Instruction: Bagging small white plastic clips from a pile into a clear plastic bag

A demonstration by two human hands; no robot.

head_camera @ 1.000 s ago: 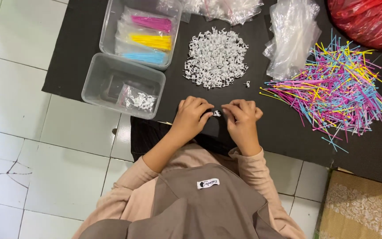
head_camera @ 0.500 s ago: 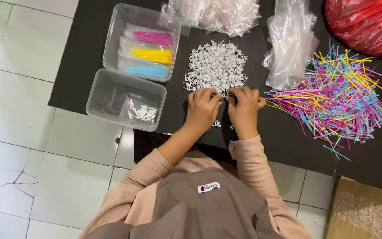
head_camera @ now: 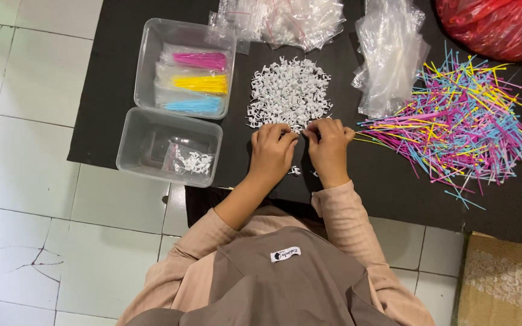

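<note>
Both hands rest palm-down on the black mat, side by side at the near edge of the heap of small white plastic clips. The left hand has its fingers curled narrow, tips touching the lowest clips; the right hand does the same, fingers drawn in. Whether either actually pinches a clip is hard to tell — the fingertips hide it. A few stray clips lie on the mat just below the hands.

The heap sits directly ahead, within easy reach, likely so pieces can be raked toward the body. To the right spreads a loose fan of thin, stiff sticks in pink, yellow and blue. To the left stand two clear, rounded plastic tubs: the far tub holds bagged bundles sorted by colour, the near tub a small bag of white clips. Crinkled clear bags and a glossy red bag lie beyond — soft, shiny film.
</note>
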